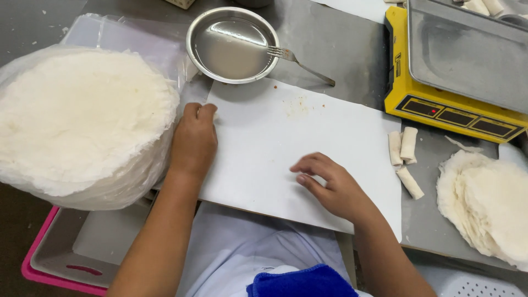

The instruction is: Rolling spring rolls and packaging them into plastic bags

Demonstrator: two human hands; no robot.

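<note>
The left hand [193, 140], fingers curled together, rests at the white board's [264, 137] left edge, touching the big wrapper stack [82, 118] just left; the right hand [330, 184] rests loosely spread on the board.

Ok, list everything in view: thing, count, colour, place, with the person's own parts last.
Large wrapper stack: one, white, in clear plastic, far left.
Board: one, white, centre, bearing small reddish specks.
Bowl: one, silver metal, holding clear liquid, above the board.
Fork: one, metal, tines resting on the bowl's rim.
Scale: one, yellow with a steel pan, upper right.
Finished rolls: three, pale, right of the board.
Small wrapper stack: one, white, far right.
Tray: one, pink-rimmed, bottom left.
Cloth: one, blue, bottom centre.
Tabletop: one, grey.
Left hand: at the board's left edge, beside the large wrapper stack.
Right hand: fingers curled, resting on the board.
</note>
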